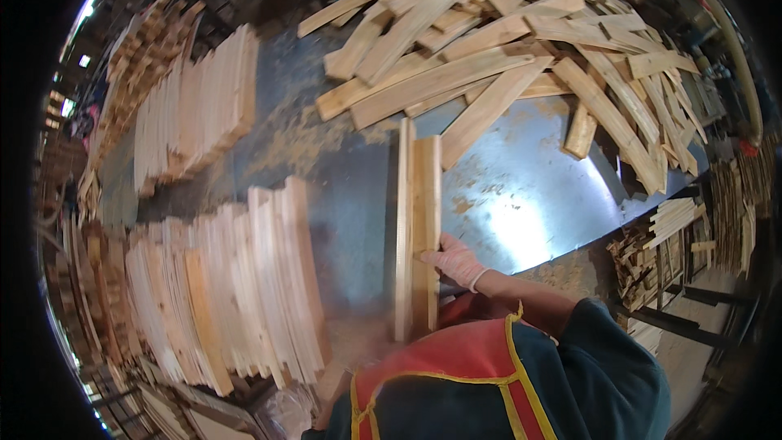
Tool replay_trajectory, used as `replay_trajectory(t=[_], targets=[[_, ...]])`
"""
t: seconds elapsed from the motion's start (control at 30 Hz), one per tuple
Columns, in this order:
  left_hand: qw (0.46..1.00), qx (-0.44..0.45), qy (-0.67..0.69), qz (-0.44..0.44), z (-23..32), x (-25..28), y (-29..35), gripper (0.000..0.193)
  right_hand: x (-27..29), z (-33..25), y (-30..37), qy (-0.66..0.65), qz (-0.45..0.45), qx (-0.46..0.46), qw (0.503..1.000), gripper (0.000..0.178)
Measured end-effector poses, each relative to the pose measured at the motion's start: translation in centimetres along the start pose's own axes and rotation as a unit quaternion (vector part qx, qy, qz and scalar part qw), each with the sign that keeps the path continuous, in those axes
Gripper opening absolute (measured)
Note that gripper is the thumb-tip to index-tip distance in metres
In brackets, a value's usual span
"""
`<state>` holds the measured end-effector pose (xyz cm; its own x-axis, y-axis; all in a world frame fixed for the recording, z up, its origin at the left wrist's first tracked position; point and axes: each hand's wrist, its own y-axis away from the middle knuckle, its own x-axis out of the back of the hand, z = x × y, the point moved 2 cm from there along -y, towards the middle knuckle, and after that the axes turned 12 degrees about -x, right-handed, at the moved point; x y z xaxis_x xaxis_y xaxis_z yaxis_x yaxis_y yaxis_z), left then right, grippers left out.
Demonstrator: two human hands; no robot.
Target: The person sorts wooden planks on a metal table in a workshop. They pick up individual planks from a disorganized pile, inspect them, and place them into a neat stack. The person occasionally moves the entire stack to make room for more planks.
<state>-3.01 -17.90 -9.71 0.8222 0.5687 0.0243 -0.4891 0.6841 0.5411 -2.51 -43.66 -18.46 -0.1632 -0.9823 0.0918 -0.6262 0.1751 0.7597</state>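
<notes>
My right hand [454, 261], in a pale pink glove, presses against the right side of a small bundle of wooden slats [417, 204]. The bundle lies lengthwise on the grey metal table [350, 195], running from my chest away from me. One thinner slat [404, 195] stands on edge along the bundle's left side. My right forearm, in a dark sleeve, reaches in from the lower right. My left hand is hidden, with my red and dark vest [481, 375] covering the lower middle of the view.
A loose heap of slats [505, 41] fills the far side of the table. Rows of slats packed on edge stand at my left [244, 293] and further back left [195, 114]. Sawdust lies on the metal. Slat stacks [660, 244] sit below the table's right edge.
</notes>
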Motion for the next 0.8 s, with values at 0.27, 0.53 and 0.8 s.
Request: replay_trajectory(t=[0.27,0.53,0.8], targets=[[0.993,-0.018,0.041,0.112,-9.6,2.4,7.9,0.055,-13.1,0.2,-0.6,0.103,-0.068,0.048,0.991,0.048],[0.938,-0.002,0.014,0.345,-8.8,7.6,16.8,0.041,-20.3,-1.7,-0.1,0.166,-0.080,0.033,0.982,0.054],[0.789,-0.124,-0.168,0.578,-19.1,22.5,31.4,0.035,-21.8,-4.7,-0.2,0.292,-0.243,0.130,0.916,0.066]])
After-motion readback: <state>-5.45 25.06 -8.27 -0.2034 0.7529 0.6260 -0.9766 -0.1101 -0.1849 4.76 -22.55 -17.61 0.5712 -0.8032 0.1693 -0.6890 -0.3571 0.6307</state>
